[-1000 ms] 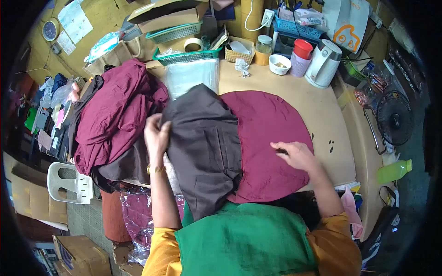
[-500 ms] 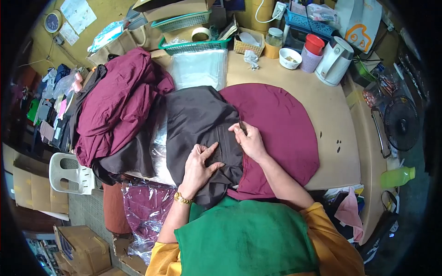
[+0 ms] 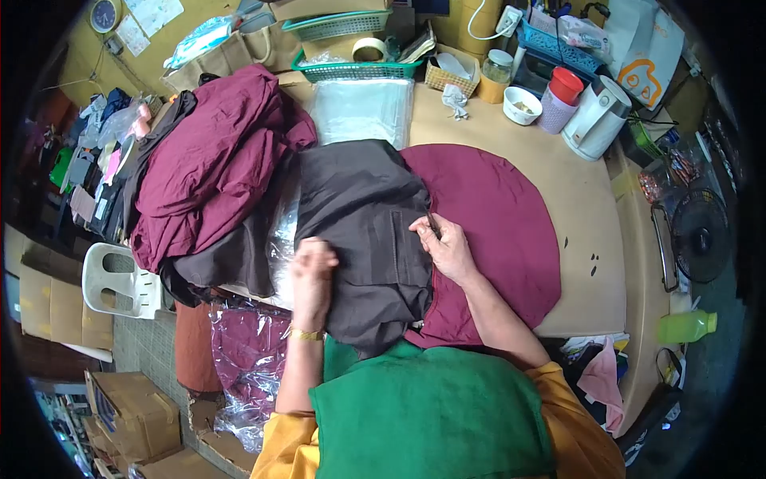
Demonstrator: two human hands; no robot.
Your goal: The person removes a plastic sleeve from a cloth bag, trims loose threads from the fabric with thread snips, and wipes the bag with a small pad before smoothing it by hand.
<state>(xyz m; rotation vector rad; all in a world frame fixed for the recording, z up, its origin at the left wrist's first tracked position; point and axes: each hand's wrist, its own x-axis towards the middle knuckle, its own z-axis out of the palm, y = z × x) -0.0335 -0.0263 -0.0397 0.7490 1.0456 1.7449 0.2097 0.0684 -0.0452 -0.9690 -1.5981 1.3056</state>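
Observation:
A black fabric panel (image 3: 359, 207) with a stitched rectangular slot lies on the table, its right edge meeting a rounded maroon fabric piece (image 3: 499, 231). Over that join, my right hand (image 3: 451, 249) is closed around a small, slim dark tool (image 3: 432, 225); its exact kind is too small to make out. My left hand (image 3: 313, 267) is at the black panel's left edge, its fingers curled and smeared by motion. Whether it touches the cloth I cannot tell.
A heap of maroon and black fabric (image 3: 215, 168) sits at the left. Clear plastic bags (image 3: 363, 108), green baskets (image 3: 355, 70), a white bowl (image 3: 522, 105) and an electric kettle (image 3: 597, 117) stand along the back. A white plastic chair (image 3: 120, 287) is beside the table.
My left hand has lifted off the slot area and moved left to the panel's edge. The black panel lies flatter. My right hand stays by the join with the tool.

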